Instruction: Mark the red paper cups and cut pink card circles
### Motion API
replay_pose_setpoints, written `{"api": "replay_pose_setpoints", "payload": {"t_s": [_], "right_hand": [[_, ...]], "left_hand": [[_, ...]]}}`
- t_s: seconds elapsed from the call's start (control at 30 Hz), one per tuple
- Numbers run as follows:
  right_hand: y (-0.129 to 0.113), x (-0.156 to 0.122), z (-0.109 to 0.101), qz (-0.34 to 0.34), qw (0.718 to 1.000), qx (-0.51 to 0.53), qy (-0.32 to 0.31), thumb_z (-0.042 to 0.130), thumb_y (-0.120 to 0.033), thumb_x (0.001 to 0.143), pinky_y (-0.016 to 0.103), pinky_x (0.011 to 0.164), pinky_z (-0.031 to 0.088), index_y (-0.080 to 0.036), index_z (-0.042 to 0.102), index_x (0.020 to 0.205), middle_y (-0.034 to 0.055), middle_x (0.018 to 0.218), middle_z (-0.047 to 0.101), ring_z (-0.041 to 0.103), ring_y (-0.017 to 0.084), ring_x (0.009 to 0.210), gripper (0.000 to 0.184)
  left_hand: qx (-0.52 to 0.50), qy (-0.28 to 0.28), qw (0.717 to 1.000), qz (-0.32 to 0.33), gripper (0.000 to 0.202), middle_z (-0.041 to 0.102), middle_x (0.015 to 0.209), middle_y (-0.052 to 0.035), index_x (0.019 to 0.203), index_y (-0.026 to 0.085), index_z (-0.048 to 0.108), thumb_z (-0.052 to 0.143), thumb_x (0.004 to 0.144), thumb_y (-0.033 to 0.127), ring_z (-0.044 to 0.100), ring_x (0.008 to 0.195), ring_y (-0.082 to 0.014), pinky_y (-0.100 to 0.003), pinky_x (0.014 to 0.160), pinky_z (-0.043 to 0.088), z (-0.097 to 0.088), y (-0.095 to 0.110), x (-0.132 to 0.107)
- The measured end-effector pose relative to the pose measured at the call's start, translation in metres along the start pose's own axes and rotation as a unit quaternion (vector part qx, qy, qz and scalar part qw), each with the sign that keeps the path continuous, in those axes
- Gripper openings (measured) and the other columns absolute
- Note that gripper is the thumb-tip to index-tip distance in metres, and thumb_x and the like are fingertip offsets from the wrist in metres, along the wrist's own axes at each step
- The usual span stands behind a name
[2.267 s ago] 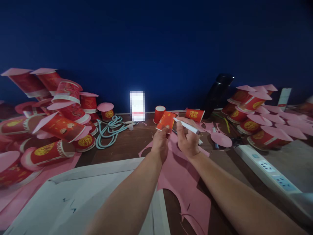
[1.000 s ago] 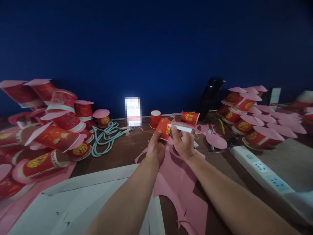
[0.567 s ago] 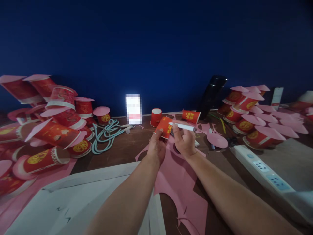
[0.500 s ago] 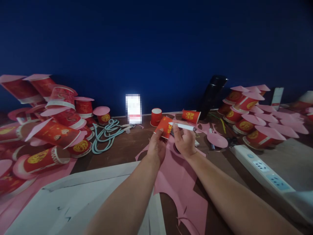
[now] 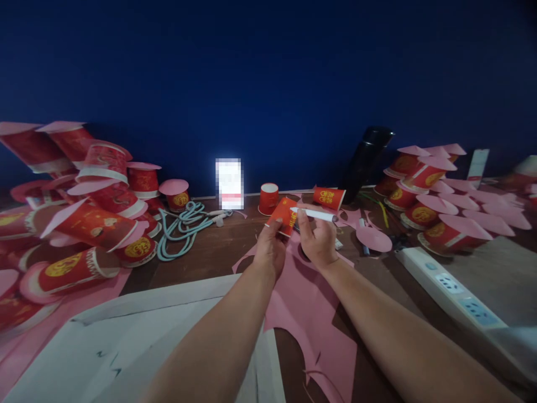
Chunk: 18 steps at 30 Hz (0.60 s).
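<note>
My left hand (image 5: 269, 249) grips a red paper cup (image 5: 282, 214) with yellow lettering, tilted on its side in front of me. In my right hand (image 5: 319, 242) is a white marker pen (image 5: 316, 214), its tip pointing left and at or very close to the cup's wall; actual contact I cannot make out. Just behind the held cup stands another red cup (image 5: 268, 200), upright with its white inside showing. A further red cup (image 5: 329, 197) lies on its side to the right. Pink cut-out paper (image 5: 308, 302) spreads under both hands.
Red cups with pink paper discs pile up at left (image 5: 100, 224) and right (image 5: 423, 212). Around the middle are a coiled light-blue cable (image 5: 180, 238), a lit phone screen (image 5: 229, 184) and a black flask (image 5: 364, 162). A power strip (image 5: 448, 285) runs along the right, white board (image 5: 138, 336) front left.
The view has shifted very slightly. Both hands keep nearly the same position, with the cup and the marker pen still held; the cup looks turned a little.
</note>
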State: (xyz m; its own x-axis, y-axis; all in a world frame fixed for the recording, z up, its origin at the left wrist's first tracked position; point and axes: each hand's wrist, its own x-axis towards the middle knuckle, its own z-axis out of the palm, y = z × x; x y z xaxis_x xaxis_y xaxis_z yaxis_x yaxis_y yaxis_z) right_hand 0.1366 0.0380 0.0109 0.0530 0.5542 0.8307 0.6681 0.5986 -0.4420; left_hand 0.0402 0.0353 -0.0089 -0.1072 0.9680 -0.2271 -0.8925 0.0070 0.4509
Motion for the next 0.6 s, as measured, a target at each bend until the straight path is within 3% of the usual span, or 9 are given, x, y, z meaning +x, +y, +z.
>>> {"api": "replay_pose_setpoints", "payload": {"t_s": [0.23,0.4,0.6], "right_hand": [[0.002,-0.0005,0.001,-0.004,1.0,-0.001,0.003,0.051,-0.031,0.091,0.038,0.086,0.052,-0.019,0.067,0.097,0.0092,0.097,0.072,0.067,0.022,0.095,0.021],[0.0034,-0.0009,0.0011,-0.002,1.0,-0.003,0.002,0.05,-0.032,0.091,0.038,0.086,0.052,-0.021,0.067,0.099,0.0086,0.098,0.072,0.067,0.022,0.092,0.022],[0.0048,-0.0008,0.0018,-0.003,1.0,-0.005,-0.004,0.05,-0.031,0.091,0.038,0.086,0.052,-0.021,0.067,0.098,0.0084,0.1,0.071,0.066,0.022,0.093,0.021]], "left_hand": [[-0.002,0.018,1.0,-0.003,0.015,0.07,0.089,-0.0036,0.087,0.015,0.065,0.066,0.073,0.01,0.065,0.078,-0.0103,-0.024,0.082,0.049,0.0019,0.0016,-0.0038],[-0.006,0.01,1.0,-0.001,0.017,0.07,0.086,-0.0029,0.088,0.016,0.065,0.066,0.072,0.009,0.066,0.086,-0.0131,-0.027,0.087,0.049,0.0017,0.0011,-0.0033],[0.004,0.0,1.0,0.005,0.018,0.071,0.095,-0.0049,0.09,0.016,0.066,0.066,0.073,0.01,0.066,0.088,-0.0132,-0.026,0.088,0.049,-0.0004,-0.0004,-0.001]]}}
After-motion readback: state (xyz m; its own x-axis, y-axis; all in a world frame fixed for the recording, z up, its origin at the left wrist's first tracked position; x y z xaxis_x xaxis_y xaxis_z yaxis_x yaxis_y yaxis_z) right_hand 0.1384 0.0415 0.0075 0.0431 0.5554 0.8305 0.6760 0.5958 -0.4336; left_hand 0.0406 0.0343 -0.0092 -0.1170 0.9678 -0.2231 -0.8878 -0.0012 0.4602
